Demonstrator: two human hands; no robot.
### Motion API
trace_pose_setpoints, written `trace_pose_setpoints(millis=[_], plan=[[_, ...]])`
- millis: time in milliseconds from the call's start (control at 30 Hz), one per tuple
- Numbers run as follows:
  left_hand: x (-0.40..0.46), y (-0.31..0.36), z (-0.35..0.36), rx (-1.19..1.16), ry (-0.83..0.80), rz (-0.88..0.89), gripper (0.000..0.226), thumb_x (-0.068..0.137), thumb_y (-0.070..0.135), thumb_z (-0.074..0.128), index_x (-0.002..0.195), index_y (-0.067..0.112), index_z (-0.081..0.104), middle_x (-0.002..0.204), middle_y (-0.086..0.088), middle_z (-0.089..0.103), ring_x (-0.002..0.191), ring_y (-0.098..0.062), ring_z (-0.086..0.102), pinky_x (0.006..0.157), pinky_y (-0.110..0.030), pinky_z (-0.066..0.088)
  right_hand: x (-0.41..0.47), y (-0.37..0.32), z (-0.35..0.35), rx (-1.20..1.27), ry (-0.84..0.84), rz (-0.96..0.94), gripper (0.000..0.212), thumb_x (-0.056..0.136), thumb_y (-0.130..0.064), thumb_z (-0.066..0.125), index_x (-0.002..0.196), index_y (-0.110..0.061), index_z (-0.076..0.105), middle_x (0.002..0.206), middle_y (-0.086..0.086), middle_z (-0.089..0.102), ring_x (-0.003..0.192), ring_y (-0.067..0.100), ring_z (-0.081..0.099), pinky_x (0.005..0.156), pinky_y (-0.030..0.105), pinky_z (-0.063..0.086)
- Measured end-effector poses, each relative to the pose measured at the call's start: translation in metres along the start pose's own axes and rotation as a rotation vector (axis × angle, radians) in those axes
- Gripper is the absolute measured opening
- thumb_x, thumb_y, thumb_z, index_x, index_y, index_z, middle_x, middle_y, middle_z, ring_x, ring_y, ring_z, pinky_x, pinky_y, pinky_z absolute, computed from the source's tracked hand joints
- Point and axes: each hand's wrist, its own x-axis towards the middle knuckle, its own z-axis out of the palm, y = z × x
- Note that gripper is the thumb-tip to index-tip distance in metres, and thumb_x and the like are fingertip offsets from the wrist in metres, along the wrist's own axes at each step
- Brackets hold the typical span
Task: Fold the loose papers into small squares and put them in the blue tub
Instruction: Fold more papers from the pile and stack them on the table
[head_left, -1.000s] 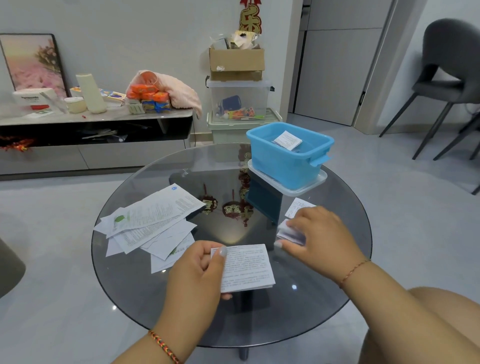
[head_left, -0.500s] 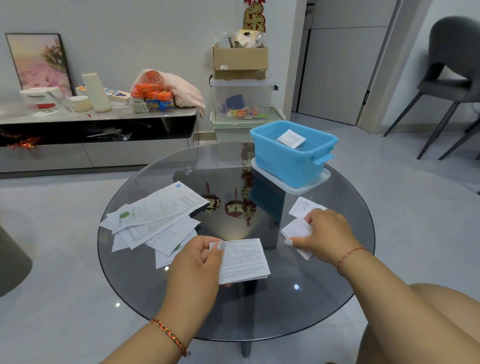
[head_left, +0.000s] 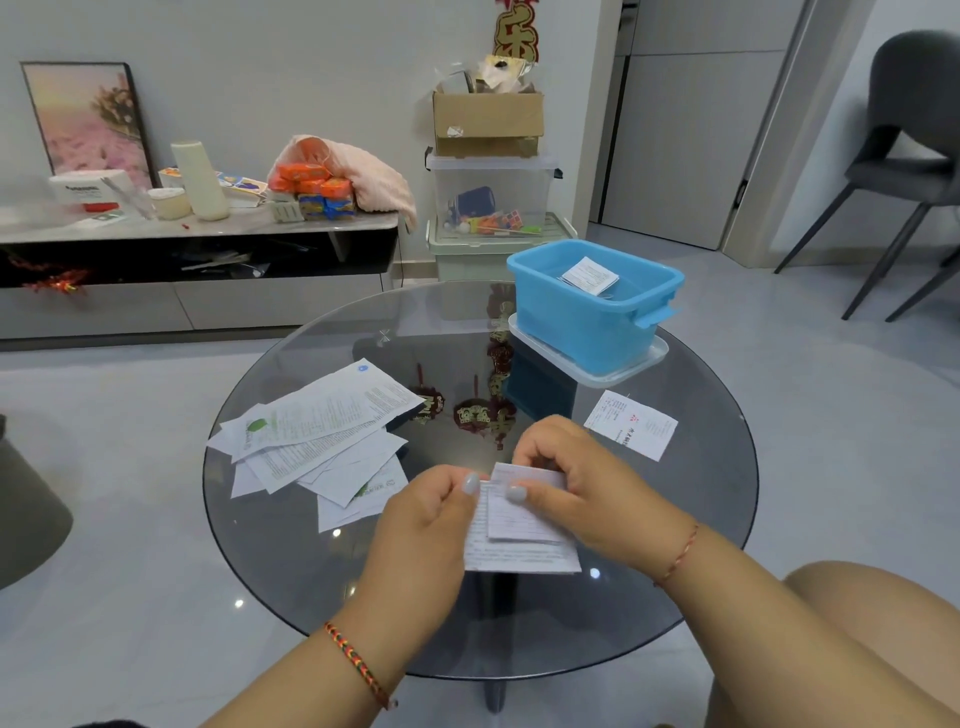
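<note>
Above the near part of the round glass table (head_left: 701, 499), my left hand (head_left: 421, 525) pinches the upper left edge of a larger folded paper (head_left: 519, 558). My right hand (head_left: 582, 483) pinches a smaller folded paper (head_left: 519, 519) and holds it on top of the larger one. The blue tub (head_left: 587, 322) stands on a clear lid at the table's far right, with a folded paper square (head_left: 589, 275) inside. A pile of loose printed sheets (head_left: 317, 431) lies at the left. One folded paper (head_left: 631, 423) lies on the glass at the right.
A clear lid (head_left: 644, 364) sits under the tub. Behind the table are a low cabinet (head_left: 208, 260) with clutter, stacked plastic storage boxes (head_left: 491, 208) and a cardboard box (head_left: 488, 122). A grey chair (head_left: 904, 156) stands at the far right. My knee (head_left: 857, 623) shows at the lower right.
My right hand lifted a small folded paper from the right of the table and brought it left onto the larger folded paper in my left hand. One folded paper stays on the glass.
</note>
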Motion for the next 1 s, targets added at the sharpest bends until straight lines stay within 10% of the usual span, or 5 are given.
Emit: trace_pose_setpoints(millis=[333,467,600,1000], plan=[[0.001,0.007,0.007,-0.019,0.053,-0.018,0.013,0.092,0.022,0.056,0.089,0.027,0.068,0.083,0.003,0.07,0.081,-0.012,0.065,0.066,-0.025,0.049,0.0,0.003,-0.006,0.065,-0.045,0.006,0.029,0.085,-0.024,0.065,0.103,-0.035,0.046,0.106,-0.012,0.049,0.1,0.004,0.047,0.087,0.018,0.041],[0.004,0.005,0.009,-0.02,0.055,-0.061,0.015,0.095,0.021,0.052,0.09,0.028,0.064,0.091,0.006,0.071,0.09,-0.012,0.066,0.078,-0.034,0.056,0.015,0.056,-0.047,-0.277,0.4,0.413,0.04,0.083,-0.038,0.065,0.119,-0.023,0.054,0.118,-0.001,0.056,0.115,0.022,0.045,0.096,0.035,0.04],[0.004,0.006,0.011,-0.038,0.045,-0.082,0.016,0.096,0.02,0.049,0.094,0.029,0.062,0.095,0.005,0.07,0.091,-0.011,0.066,0.077,-0.03,0.057,0.016,0.095,-0.055,-0.523,0.235,0.756,0.069,0.078,-0.055,0.065,0.131,-0.016,0.046,0.131,0.01,0.049,0.121,0.031,0.04,0.096,0.039,0.037],[0.008,0.004,0.004,-0.051,0.118,-0.144,0.017,0.097,0.02,0.047,0.094,0.025,0.063,0.093,0.004,0.07,0.092,-0.013,0.065,0.082,-0.038,0.056,0.018,0.093,-0.045,-0.438,0.277,0.625,0.026,0.087,-0.037,0.061,0.093,-0.017,0.047,0.105,0.012,0.058,0.097,0.031,0.05,0.069,0.03,0.031]])
